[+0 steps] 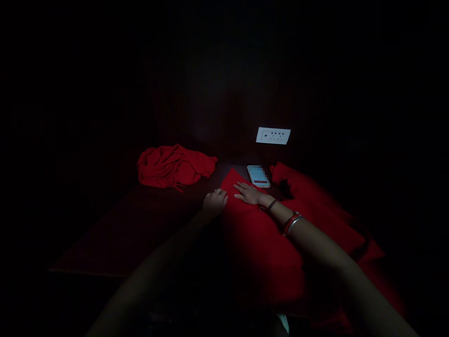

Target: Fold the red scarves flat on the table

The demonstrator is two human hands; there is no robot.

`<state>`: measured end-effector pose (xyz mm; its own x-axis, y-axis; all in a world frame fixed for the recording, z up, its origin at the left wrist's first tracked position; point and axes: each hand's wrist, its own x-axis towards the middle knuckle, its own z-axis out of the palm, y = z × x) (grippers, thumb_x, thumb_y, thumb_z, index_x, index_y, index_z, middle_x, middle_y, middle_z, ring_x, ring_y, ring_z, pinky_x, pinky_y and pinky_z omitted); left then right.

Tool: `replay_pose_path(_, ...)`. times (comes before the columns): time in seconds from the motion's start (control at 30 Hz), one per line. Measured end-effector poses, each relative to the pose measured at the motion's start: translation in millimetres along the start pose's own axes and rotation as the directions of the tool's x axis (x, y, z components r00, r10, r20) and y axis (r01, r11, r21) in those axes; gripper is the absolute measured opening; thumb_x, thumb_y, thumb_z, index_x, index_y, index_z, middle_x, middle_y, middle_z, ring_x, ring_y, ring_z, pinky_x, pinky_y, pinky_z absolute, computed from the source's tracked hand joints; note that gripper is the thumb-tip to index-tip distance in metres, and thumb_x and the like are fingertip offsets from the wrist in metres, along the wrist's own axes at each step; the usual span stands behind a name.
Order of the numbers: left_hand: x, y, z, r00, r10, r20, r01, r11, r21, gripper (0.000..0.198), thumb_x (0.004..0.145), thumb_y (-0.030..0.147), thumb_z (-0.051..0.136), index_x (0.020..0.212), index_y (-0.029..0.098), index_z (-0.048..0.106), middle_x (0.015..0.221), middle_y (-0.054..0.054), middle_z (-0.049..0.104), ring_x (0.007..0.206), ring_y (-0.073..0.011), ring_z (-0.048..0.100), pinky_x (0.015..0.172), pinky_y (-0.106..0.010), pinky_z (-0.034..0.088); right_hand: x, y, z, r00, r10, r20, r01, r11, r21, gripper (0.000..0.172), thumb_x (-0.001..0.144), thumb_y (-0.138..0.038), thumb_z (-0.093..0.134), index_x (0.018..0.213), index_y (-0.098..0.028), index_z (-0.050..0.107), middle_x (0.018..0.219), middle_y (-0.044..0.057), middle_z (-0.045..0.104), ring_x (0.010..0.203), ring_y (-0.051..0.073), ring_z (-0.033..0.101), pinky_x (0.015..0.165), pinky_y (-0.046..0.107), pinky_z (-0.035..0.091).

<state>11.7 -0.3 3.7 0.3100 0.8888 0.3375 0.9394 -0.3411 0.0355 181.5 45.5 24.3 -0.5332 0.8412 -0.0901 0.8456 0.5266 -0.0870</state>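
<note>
Right hand [249,193] lay open and flat, evidently pinning the red cloth [259,234] to the tabletop [140,224], while left hand [214,202] was curled shut on its edge.

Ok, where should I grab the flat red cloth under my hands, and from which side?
Take the cloth by its left edge, probably pinching from the left, beside your left hand. That edge lies straight and free on the bare table. Your right hand lies flat on top, the phone crowds the far side, and the right side looks bunched.
</note>
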Motion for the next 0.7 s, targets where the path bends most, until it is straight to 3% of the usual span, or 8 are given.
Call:
replay_pose_path(0.23,0,-1,1.3,1.000,0.005,0.025,-0.005,1.000,0.017,0.030,0.085,0.027,0.029,0.101,0.017,0.052,0.099,-0.007,0.055,0.088,-0.0182,0.053,0.072,-0.029,0.039,-8,-1,1,0.999,0.024,0.030,-0.024,1.000,0.000,0.062,0.082,-0.051,0.025,0.132,-0.014,0.019,0.137,0.013,0.016,0.125,0.024,0.012,0.099,0.040,0.017)
replay_pose_path(0.43,0,0,-2.4,0.999,0.022,-0.042,-0.023,1.000,-0.021,0.031,0.085,0.024,0.029,0.104,0.016,0.052,0.106,-0.008,0.054,0.094,-0.0186,0.051,0.081,-0.032,0.037,-33,6,-13,0.996,0.034,-0.077,-0.035,0.999,-0.009,0.062,0.083,-0.048,0.028,0.129,-0.007,0.027,0.134,0.015,0.025,0.124,0.023,0.018,0.100,0.033,0.019)
replay_pose_path(0.53,-4,5,-2.7,0.991,0.107,-0.085,-0.114,0.991,-0.075,0.035,0.086,0.028,0.028,0.112,0.016,0.047,0.116,-0.007,0.049,0.105,-0.0173,0.045,0.091,-0.031,0.030,-51,8,-21,1.000,-0.008,0.005,0.008,1.000,-0.005,0.065,0.080,-0.052,0.030,0.130,-0.010,0.026,0.133,0.015,0.026,0.123,0.024,0.020,0.099,0.035,0.020)
replay_pose_path(0.63,-9,10,2.1,0.974,0.223,0.034,-0.217,0.968,-0.130,0.046,0.084,0.042,0.030,0.121,0.017,0.039,0.128,-0.008,0.037,0.116,-0.0203,0.034,0.096,-0.036,0.025,-63,10,-15,0.989,0.053,0.140,-0.051,0.999,-0.013,0.067,0.078,-0.057,0.028,0.131,-0.017,0.022,0.136,0.013,0.022,0.123,0.028,0.018,0.096,0.047,0.019)
replay_pose_path(0.7,-10,9,6.4,0.959,0.243,0.146,-0.221,0.964,-0.149,0.055,0.081,0.050,0.030,0.126,0.018,0.032,0.133,-0.008,0.028,0.121,-0.0238,0.026,0.097,-0.040,0.023,-67,11,-6,0.984,0.109,0.143,-0.107,0.994,-0.021,0.065,0.078,-0.060,0.023,0.132,-0.023,0.019,0.138,0.011,0.015,0.124,0.031,0.012,0.094,0.052,0.019)
